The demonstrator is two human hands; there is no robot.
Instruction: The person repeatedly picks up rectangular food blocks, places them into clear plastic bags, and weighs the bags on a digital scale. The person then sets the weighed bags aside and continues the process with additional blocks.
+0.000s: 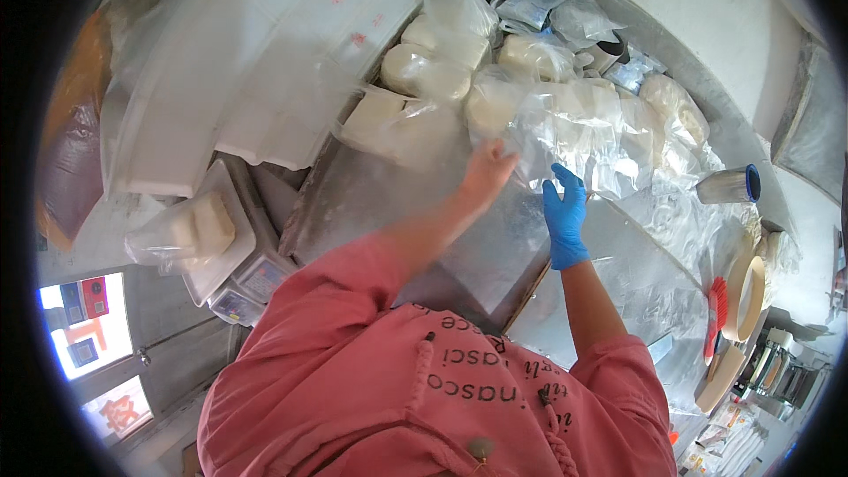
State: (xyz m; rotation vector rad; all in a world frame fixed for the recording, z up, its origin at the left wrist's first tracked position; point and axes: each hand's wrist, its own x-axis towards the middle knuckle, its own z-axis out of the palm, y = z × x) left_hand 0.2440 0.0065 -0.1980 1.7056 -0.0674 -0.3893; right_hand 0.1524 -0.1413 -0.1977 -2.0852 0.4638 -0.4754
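Note:
My bare left hand [490, 168] is closed, slightly blurred, at the lower edge of a clear plastic bag [517, 137], and its fingers seem to pinch it. A pale block [491, 108], like dough, shows in the plastic just beyond that hand. Beside it, my right hand [565, 219] wears a blue glove, thumb and fingers apart, close to crinkled clear plastic bags [587, 137]. Whether the fingertips touch that plastic I cannot tell. To the left lies a bagged pale block [380, 119]. Several more bagged pale lumps [424, 71] stand behind it.
The metal worktop [389, 194] runs beneath my arms. At left, a scale [225, 247] bears another bagged pale block [203, 228]. A metal cup [729, 185] lies at right, near a red brush [715, 314] and a wooden ring [749, 299]. White covered boards [265, 79] stretch along the upper left.

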